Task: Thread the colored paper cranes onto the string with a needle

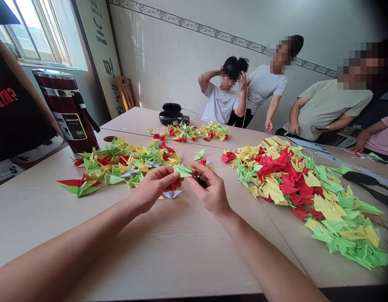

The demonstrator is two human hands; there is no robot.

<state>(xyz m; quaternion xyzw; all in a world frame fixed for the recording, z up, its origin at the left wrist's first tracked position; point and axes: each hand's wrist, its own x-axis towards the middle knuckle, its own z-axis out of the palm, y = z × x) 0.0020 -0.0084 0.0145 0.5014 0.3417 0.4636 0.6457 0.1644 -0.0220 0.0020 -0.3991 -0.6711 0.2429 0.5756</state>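
A folded green paper crane (182, 170), still narrow and flat, is held up over the middle of the table. My left hand (154, 186) pinches its left end between thumb and fingers. At its other end is my right hand (211, 188), thumb and forefinger closed at the tip. A dark patch shows inside the right fingers; I cannot make out what it is. Just behind my hands lie a small green paper crane (199, 155) and a pale lilac one (172, 194).
A loose heap of coloured cranes (128, 159) spreads at the left, and a longer pile (288, 180) covers the right side. A dark red vacuum flask (66, 111) stands at left. Behind a black case (171, 114) sits a person (221, 102); others are beside them.
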